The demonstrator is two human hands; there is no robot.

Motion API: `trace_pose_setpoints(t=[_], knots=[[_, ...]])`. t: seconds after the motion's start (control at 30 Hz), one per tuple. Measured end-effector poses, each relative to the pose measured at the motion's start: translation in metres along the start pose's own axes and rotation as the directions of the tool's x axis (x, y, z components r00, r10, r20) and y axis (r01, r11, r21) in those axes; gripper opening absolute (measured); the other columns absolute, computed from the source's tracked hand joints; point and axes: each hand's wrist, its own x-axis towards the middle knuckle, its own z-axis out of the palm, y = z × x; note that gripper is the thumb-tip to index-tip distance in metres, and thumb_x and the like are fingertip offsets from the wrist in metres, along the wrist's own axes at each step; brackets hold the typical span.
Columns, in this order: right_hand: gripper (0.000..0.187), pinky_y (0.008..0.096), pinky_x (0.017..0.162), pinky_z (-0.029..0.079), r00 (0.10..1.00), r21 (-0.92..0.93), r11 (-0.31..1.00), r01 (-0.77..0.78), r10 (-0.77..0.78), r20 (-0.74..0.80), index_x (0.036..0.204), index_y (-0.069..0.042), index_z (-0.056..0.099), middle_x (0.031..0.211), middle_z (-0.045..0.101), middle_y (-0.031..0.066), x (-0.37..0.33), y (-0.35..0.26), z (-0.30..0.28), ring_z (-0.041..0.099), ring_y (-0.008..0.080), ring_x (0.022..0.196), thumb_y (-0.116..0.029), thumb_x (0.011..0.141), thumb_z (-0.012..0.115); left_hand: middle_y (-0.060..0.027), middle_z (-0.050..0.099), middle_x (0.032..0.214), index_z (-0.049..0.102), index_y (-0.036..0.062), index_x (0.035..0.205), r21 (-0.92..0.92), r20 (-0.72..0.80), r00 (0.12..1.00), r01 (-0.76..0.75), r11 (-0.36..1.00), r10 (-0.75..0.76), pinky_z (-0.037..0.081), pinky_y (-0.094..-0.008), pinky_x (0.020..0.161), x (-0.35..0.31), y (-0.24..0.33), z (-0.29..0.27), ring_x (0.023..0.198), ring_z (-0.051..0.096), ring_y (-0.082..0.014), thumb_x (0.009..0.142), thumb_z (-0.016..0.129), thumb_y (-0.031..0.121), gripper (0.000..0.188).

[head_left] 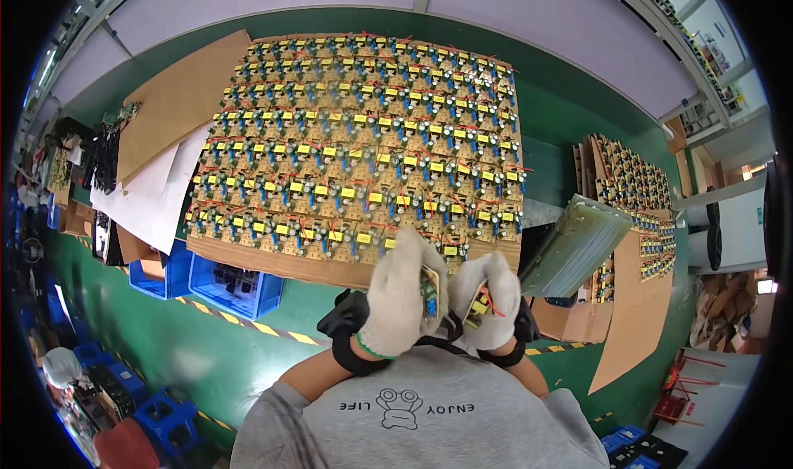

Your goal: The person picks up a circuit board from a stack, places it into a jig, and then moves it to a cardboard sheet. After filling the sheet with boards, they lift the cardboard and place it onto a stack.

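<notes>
In a white work glove, my left hand (395, 297) is closed round a small circuit board (429, 299), its green and blue parts facing inward. My right hand (501, 290), gloved too, grips another small circuit board (481, 306) with a yellow part and a red wire. The two hands are side by side but apart, close to my chest, at the near edge of a wide cardboard sheet (248, 252). Rows of similar circuit boards (355, 138) cover that sheet, with yellow blocks, blue parts and red wires. The fingertips are partly hidden.
A translucent greenish slab (578, 246) leans at the right, beside more boards (632, 176) on cardboard. Blue bins (235, 287) stand below the sheet's left side. Loose cardboard (169, 109) and white paper (144, 209) lie at far left. Blue stools (169, 419) stand lower left.
</notes>
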Motion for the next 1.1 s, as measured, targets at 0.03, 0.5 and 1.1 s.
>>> trace_pose_setpoints(t=[0.03,0.5,1.1], knots=[[0.021,0.0255,0.053,0.038,0.998,0.263,0.963,-0.058,0.066,-0.022,0.08,-0.003,0.051,0.069,0.057,0.0032,-0.001,0.003,-0.007,0.05,0.0099,0.059,-0.016,0.094,0.046,-0.0035,0.051,0.051,0.053,0.0025,0.074,-0.002,0.001,1.0,0.004,1.0,-0.004,0.033,-0.0241,0.037,0.0,0.002,-0.001,0.04,0.045,-0.0115,0.102,0.031,0.042,0.053],[0.081,0.0417,0.072,0.048,0.924,-0.868,0.324,0.376,-0.057,0.379,0.128,-0.008,0.045,0.099,0.056,0.0146,0.005,0.002,-0.078,0.058,0.033,0.086,-0.035,0.063,0.084,-0.0055,0.055,0.06,0.061,0.0025,0.085,0.242,0.063,0.956,0.264,0.934,-0.287,0.034,-0.0231,0.04,0.004,0.019,-0.02,0.045,0.048,-0.0117,0.099,0.031,0.047,0.055],[0.039,0.0336,0.057,0.048,0.943,-0.858,0.398,0.323,-0.206,0.26,0.102,-0.008,0.058,0.077,0.058,0.0069,0.022,0.009,-0.064,0.059,0.0219,0.063,-0.009,0.068,0.078,-0.0051,0.062,0.083,0.055,0.0039,0.127,0.584,0.348,0.928,-0.103,0.805,-0.134,0.041,-0.0195,0.045,0.006,-0.001,-0.032,0.065,0.056,-0.0082,0.097,0.037,0.036,0.047]])
